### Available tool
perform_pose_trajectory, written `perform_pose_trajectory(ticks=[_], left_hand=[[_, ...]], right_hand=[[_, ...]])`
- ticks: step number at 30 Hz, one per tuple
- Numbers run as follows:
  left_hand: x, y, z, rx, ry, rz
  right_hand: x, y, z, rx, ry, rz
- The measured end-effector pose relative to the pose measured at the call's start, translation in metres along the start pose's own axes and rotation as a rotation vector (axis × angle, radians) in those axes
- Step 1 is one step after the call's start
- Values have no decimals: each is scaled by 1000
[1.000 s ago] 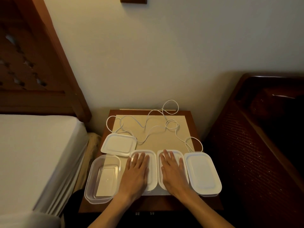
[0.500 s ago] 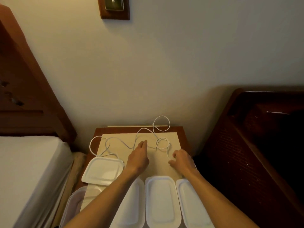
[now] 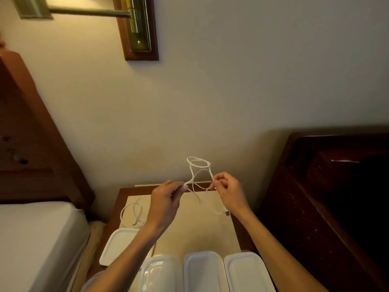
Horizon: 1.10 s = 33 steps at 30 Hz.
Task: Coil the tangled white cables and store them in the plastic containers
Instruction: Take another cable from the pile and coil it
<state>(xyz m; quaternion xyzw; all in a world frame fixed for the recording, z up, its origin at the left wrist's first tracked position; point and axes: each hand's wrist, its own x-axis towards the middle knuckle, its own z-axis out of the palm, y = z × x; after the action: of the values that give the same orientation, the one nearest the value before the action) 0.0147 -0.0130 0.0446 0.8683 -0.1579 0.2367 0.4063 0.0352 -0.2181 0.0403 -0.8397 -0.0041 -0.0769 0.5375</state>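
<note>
A tangled white cable [image 3: 199, 165] hangs in the air above the bedside table [image 3: 117, 199], its loops bunched between my hands. My left hand [image 3: 166, 204] pinches one strand at the fingertips. My right hand [image 3: 228, 192] pinches another strand a little to the right. One cable end with a plug [image 3: 227, 213] dangles under my right wrist. More white cable [image 3: 131, 213] lies looped on the beige mat [image 3: 195, 230] at the left. Three lidded plastic containers [image 3: 203, 270] stand in a row at the near edge, with a loose lid [image 3: 117, 244] to their left.
A bed with a white sheet [image 3: 37, 239] lies to the left, under a wooden headboard [image 3: 31, 144]. A dark wooden headboard [image 3: 328, 197] flanks the table on the right. A brass wall lamp [image 3: 136, 26] hangs above.
Both hands left the container lids, reached to the cable on the mat, and lifted it off the table. The view has tilted upward.
</note>
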Motion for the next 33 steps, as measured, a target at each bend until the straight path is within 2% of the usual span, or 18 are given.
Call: perform_pose_trajectory(ticks=[7,13,15,17,18,21,23,26,27,29,31,33], left_hand=[[51,71,-105,-85,175,212],[56,93,-162,-227,174,81],[53,97,-180,-257,269,29],[54,98,-196,-174,348,-9],[57,98,-203,-91,328,-32],[68,103,-209,231,91,-162],[75,118,-202,290,-7,-178],[85,156,-187,155,22,104],[88,171,-182,105,-20,172],[93,193,-172,-43,-174,181],[93,205,-167,-276,-299,104],[92,210,-166,-350,-266,107]], right_hand=[[11,-122,-63,326,-55,-100],[-3,-201,-114,475,-33,-160],[-11,-215,-131,419,12,-153],[-18,-223,-147,386,34,-158],[-21,-228,-154,375,17,-170],[-32,-246,-160,313,-58,-225],[-37,-261,-154,239,-90,-277],[-42,-282,-138,82,-138,-387],[-45,-288,-132,15,-146,-425],[-50,-297,-123,-118,-135,-515],[-53,-300,-120,-176,-112,-571],[-55,-295,-123,-122,-152,-540]])
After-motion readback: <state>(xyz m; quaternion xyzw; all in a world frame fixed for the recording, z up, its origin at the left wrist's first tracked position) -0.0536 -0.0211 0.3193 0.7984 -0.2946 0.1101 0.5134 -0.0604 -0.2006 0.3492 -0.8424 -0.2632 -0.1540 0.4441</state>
